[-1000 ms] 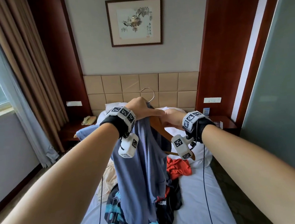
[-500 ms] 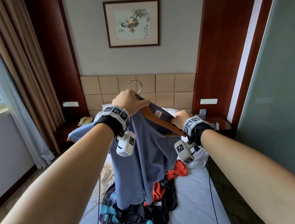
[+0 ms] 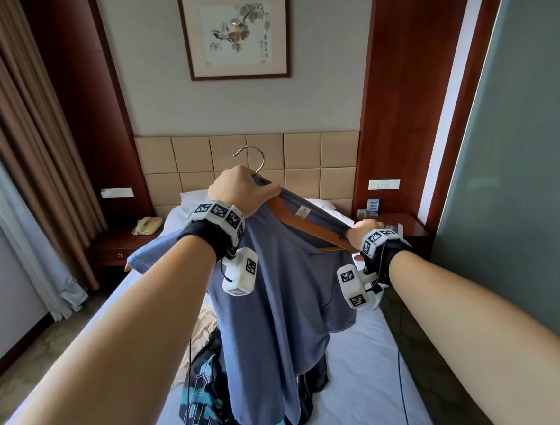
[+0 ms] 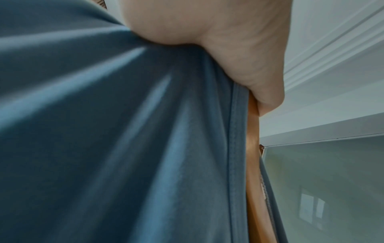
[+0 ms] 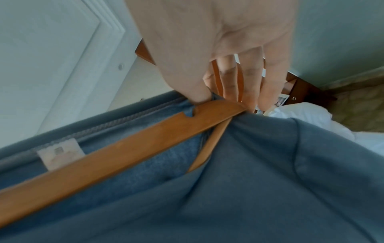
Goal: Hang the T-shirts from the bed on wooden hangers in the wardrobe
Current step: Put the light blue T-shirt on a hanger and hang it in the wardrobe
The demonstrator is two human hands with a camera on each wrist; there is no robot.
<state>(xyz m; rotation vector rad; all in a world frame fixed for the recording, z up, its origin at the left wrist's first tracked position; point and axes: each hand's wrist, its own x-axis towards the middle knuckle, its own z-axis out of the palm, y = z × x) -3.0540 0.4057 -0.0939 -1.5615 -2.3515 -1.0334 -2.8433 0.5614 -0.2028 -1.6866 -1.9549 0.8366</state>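
So compared with a second ago the whole thing has come up and spread out: the wooden hanger (image 3: 309, 225) was bunched low between both fists, and now the right hand (image 3: 362, 232) has slid out to the hanger's far tip while the left hand (image 3: 240, 190) has lifted higher. The metal hook (image 3: 251, 157) now sticks up clear above the left knuckles.

The left hand is clenched round the blue T-shirt (image 3: 278, 296) and the hanger together, right at the base of the hook. The right hand is pinching the shirt's neck edge against the end of the hanger arm, thumb on top, fingers reaching past the tip. On that side the wood is bare from neck to tip and the shoulder isn't seated yet. My guess is the collar gets stretched over that end next, then it's ready for the wardrobe.

The shirt hangs straight down below both hands, with its hem just above the dark printed shirt (image 3: 200, 403) lying on the bed (image 3: 368, 373). A pale garment (image 3: 198, 336) sits below the left wrist.

There's lots of open air above and ahead of the hands. Just off to the right hand's side is a grey-green panel (image 3: 521, 193), so that's the tight edge for swinging the hanger. The wardrobe itself isn't anywhere I can see.
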